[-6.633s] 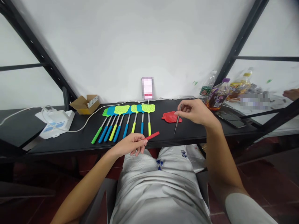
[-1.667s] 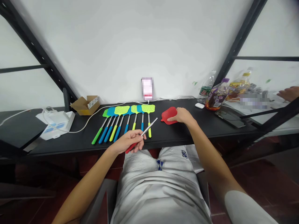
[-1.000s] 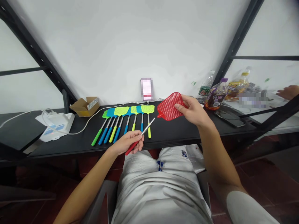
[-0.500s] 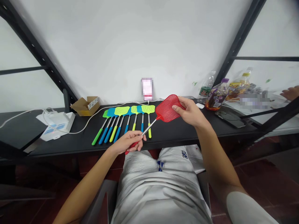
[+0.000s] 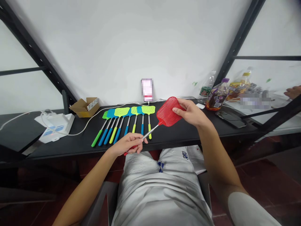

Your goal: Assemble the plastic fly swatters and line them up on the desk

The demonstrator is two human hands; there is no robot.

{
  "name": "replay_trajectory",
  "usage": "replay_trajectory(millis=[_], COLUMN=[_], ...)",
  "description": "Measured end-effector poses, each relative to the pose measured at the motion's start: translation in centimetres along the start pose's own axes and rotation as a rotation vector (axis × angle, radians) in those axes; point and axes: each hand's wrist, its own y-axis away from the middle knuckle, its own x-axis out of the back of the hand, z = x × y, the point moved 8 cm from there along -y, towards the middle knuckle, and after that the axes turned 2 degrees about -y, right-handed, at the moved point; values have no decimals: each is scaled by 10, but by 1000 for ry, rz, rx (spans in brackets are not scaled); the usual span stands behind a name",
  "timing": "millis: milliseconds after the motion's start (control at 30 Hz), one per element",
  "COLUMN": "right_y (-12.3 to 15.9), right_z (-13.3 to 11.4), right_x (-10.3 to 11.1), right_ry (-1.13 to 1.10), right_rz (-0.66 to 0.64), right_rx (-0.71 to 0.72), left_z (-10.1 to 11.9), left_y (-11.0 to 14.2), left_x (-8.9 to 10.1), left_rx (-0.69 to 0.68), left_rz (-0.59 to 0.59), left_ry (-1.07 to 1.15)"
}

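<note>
A red fly swatter with a perforated head and a metal rod is held slantwise over the desk's front edge. My left hand is wrapped round its red handle, which is partly hidden by the fingers. At the other end, my right hand pinches the head's right edge, thumb on top; the fingers behind it are partly hidden. Beyond my left hand several more fly swatters lie in a row on the desk, green, blue and yellow-green, their heads overlapping toward the wall and their handles toward me.
On the black desk, an open cardboard box and white boxes with a cable stand left. A phone leans on the wall. To the right are bottles and a dark phone. Another person's hand shows far right.
The red swatter's head has tilted and dropped slightly, with both hands keeping their hold. The whole view has shifted a little; the row of swatters lies as before.
</note>
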Motion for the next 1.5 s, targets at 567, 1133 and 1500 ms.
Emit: replay_trajectory(millis=[567,1133,1500], right_y=[1,4,0], right_z=[3,-3,7], right_x=[-1,-10,-9], right_ry=[85,118,-120], right_rz=[0,-61,-186], right_rx=[-97,-134,-46], left_z=[7,7,7], left_y=[1,3,5], left_x=[-4,-6,-5], left_rx=[-27,-1,-18], left_rz=[44,62,60], left_ry=[-56,-94,-118])
